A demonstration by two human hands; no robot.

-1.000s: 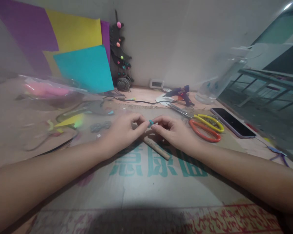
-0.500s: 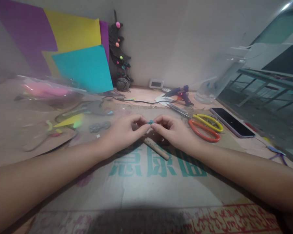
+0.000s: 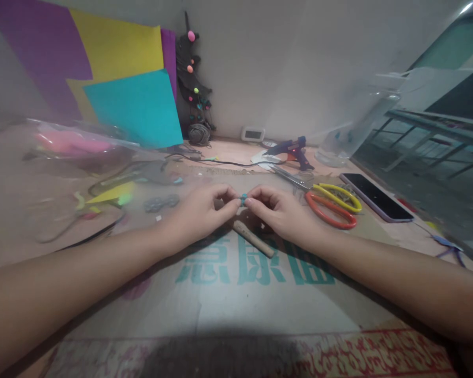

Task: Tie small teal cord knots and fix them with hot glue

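Note:
A tiny teal piece is pinched between the fingertips of both hands; its exact kind is too small to make out. My left hand closes on it from the left, thumb against forefinger. From the other side my right hand grips it the same way, the fingertips of the two hands almost meeting. Beneath them a short brown stick lies slantwise on a cardboard sheet printed with teal characters. To the right of my right hand rest scissors with one orange and one yellow handle loop.
A phone lies at the right edge. Behind stand a purple glue gun, a small white display device and a clear plastic jar. Coloured sheets lean at back left, near a dark decorated branch. Yellow scraps lie left.
Both hands stay in nearly the same place, still pinching the teal piece, which looks slightly turned. The view has shifted very slightly.

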